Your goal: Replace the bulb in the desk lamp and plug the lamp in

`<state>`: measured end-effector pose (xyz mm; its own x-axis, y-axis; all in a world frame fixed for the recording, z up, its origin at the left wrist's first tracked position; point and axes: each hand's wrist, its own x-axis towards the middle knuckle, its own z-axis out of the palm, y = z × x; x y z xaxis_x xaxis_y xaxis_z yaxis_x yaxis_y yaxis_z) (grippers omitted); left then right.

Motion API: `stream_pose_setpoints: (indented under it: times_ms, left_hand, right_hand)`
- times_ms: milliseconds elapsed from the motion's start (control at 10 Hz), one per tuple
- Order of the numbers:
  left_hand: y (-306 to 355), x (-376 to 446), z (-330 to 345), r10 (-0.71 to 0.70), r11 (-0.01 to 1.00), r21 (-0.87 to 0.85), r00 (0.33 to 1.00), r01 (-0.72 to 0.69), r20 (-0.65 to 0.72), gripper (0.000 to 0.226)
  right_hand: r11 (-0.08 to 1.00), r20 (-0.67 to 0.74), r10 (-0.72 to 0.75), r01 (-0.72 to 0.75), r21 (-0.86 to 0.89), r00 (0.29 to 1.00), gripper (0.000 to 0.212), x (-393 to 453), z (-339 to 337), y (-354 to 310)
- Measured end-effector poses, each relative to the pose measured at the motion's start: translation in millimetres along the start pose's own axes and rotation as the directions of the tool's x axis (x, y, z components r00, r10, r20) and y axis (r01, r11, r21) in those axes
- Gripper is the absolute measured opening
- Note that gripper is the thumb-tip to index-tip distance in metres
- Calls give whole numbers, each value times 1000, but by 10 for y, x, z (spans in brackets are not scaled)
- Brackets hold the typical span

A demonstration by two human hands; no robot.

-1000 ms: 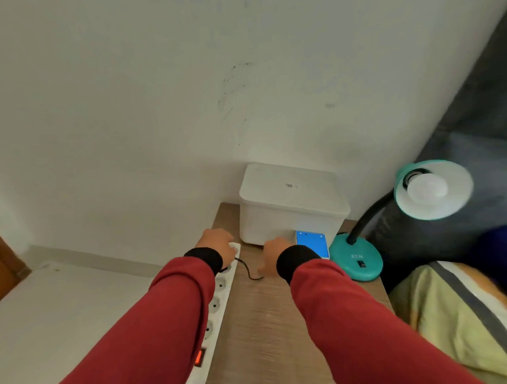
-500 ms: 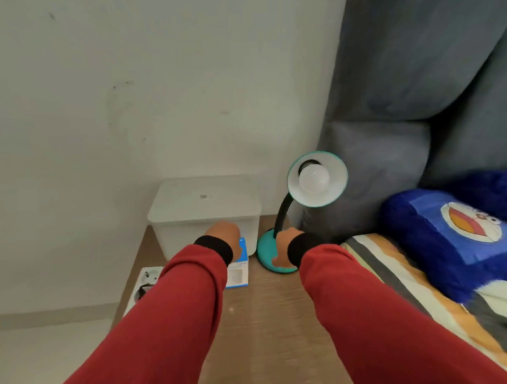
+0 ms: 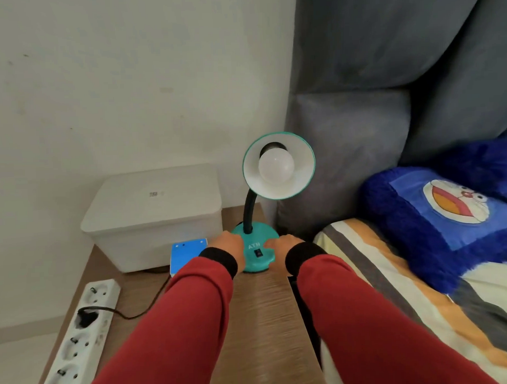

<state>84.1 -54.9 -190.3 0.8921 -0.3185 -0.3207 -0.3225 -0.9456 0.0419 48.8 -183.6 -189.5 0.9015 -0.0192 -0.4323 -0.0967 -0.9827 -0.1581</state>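
Both hands are resting on the teal lamp base (image 3: pixel 255 247) on the table (image 3: pixel 262 320): my left hand (image 3: pixel 229 245) now touching its left edge, my right hand (image 3: pixel 280 244) cupping the right; grips unclear.

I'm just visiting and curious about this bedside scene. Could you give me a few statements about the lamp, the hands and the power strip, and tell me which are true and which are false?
1. A bulb sits in the desk lamp's shade. True.
2. The bulb is glowing. False: it looks unlit.
3. Both hands are at the lamp base, the left hand on one side and the right hand on the other. True.
4. The power strip has nothing plugged in. False: a black plug is in one socket.
5. The blue box lies on top of the white lidded container. False: it rests on the table in front of it.
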Motion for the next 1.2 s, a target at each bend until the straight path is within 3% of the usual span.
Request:
stream_pose_setpoints:
  times_ms: [400, 600, 800, 900, 1000, 1200]
  left_hand:
    - [18, 211, 454, 76, 986, 142, 992, -90, 104, 39]
    - [4, 247, 490, 69, 987, 141, 993, -83, 101, 40]
    - [51, 263, 478, -9, 996, 93, 994, -1, 112, 38]
    - [32, 253, 482, 12, 997, 75, 997, -18, 75, 39]
    - [42, 122, 516, 15, 1000, -10, 1000, -14, 20, 42]
    - [-25, -348, 521, -13, 960, -280, 1000, 13, 2, 43]
  right_hand:
    - [997, -52, -29, 32, 72, 998, 61, 202, 419, 112]
    - [997, -78, -11, 17, 78, 997, 61, 202, 504, 102]
    - [1000, -13, 12, -13, -26, 1000, 52, 262, 379, 44]
    - [1000, -9, 10, -10, 6, 1000, 54, 243, 353, 36]
    - [1000, -41, 10, -9, 8, 999, 60, 119, 436, 43]
    - [993, -6, 22, -21, 112, 1000, 49, -477, 590, -92]
